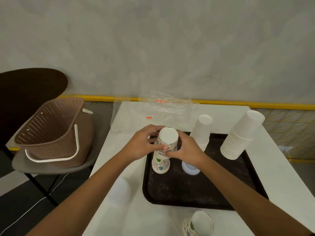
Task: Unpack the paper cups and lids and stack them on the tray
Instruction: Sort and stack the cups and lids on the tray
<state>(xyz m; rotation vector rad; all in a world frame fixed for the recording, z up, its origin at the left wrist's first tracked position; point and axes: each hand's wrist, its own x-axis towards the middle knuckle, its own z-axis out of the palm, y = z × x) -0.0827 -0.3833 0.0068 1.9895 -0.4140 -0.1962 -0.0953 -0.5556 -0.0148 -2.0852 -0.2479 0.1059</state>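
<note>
**Paper stack could topple at the tray's left edge**

Printed paper cups (161,165) stand inverted by the tray (196,189)'s left edge. The top printed cup (167,140) could seat crooked and tip the stack. Left hand (144,145) and right hand (188,151) each curl partway around that cup, grasping it.

A tray (196,198) lies at centre on the table (110,210), with upturned cup stacks (161,160) at its left, middle (201,132) and right (238,138). A basket (51,133) sits on a chair (56,169) at frame left, plastic wrap (162,108) behind the tray, and another cup (199,225) at the bottom edge.
</note>
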